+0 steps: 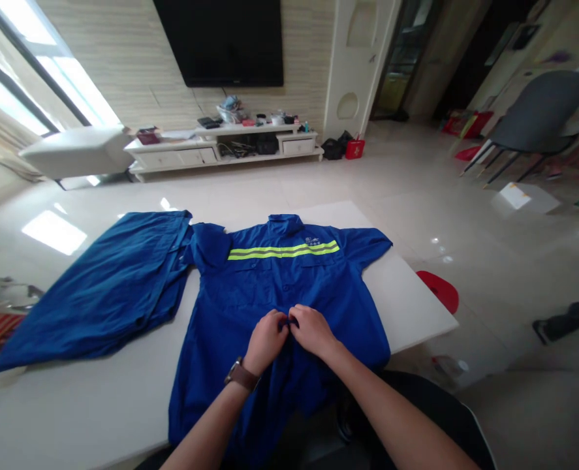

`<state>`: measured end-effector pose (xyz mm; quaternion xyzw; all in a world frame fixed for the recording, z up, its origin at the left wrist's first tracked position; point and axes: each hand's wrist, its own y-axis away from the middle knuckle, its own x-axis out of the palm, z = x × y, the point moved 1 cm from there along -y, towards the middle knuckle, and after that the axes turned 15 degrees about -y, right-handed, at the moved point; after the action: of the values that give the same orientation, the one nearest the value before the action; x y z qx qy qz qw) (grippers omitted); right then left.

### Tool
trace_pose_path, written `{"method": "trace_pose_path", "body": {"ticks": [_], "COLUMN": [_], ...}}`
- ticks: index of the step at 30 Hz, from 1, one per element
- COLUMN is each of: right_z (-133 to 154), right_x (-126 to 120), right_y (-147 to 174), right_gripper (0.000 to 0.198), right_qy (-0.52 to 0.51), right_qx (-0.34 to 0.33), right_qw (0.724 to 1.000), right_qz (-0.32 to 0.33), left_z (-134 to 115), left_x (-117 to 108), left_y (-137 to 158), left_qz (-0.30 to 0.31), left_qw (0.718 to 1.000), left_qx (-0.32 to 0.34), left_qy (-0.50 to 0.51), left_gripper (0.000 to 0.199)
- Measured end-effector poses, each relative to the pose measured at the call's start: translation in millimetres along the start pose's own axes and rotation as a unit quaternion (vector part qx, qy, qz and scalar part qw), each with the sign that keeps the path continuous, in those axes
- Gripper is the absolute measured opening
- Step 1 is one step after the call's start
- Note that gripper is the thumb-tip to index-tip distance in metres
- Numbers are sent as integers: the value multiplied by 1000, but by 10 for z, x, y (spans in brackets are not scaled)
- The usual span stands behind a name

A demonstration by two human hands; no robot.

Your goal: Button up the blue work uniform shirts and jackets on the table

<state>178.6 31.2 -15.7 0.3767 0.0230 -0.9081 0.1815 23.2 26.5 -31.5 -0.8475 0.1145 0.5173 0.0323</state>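
Observation:
A blue work shirt (230, 320) with a yellow-and-grey reflective stripe across its chest lies spread front up, collar pointing away from me. My left hand (268, 336), with a brown-strapped watch on the wrist, pinches the front opening below the chest. Close against it, my right hand (311, 328) pinches the same edge from the other side. The fingertips nearly meet, and the small bit of cloth between them is mostly hidden. A button shows on the front above the hands. The shirt's lower part hangs over the near table edge.
The shirt lies on a white table (406, 300). Folded blue garments (117, 294) are piled at its left. A red round stool seat (438, 290) shows beyond the right edge. Farther off stand a low white TV cabinet (172, 156) and a grey chair (538, 111).

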Motion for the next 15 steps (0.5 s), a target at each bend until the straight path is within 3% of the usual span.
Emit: {"method": "trace_pose_path", "body": {"ticks": [15], "right_z": [-24], "right_x": [25], "right_y": [-13], "right_gripper": [8], "right_qy": [14], "right_qx": [-21], "right_qw": [1000], "right_qz": [-12], "left_z": [-55], "left_x": [-61], "left_y": [33], "left_qz": [6], "left_qw": [999], "left_qx": [-9], "left_qy": [-48], "left_gripper": [14]}}
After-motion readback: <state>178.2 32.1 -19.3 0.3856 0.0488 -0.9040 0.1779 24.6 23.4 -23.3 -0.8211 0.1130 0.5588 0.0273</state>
